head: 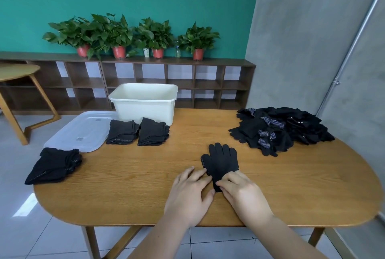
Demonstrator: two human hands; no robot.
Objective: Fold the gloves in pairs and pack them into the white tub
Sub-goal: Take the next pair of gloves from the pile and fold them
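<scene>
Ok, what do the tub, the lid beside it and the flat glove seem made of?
White tub: likely plastic, opaque, smooth moulded rim with a soft sheen. Lid: likely plastic too, translucent, frosted-looking. Flat glove: black knit fabric, matte, with pale dots at its edges, possibly rubbery grip dots.

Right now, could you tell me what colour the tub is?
The tub is white; head view shows it best.

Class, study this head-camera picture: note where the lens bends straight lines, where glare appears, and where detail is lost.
Head view: the wide lens bows the long brown cubby shelf and slants the grey metal pipe. Head view: a bright glare patch lies on the grey floor tiles, lower left. Head view: the heap of black knitted gloves merges into one dark mass.
</scene>
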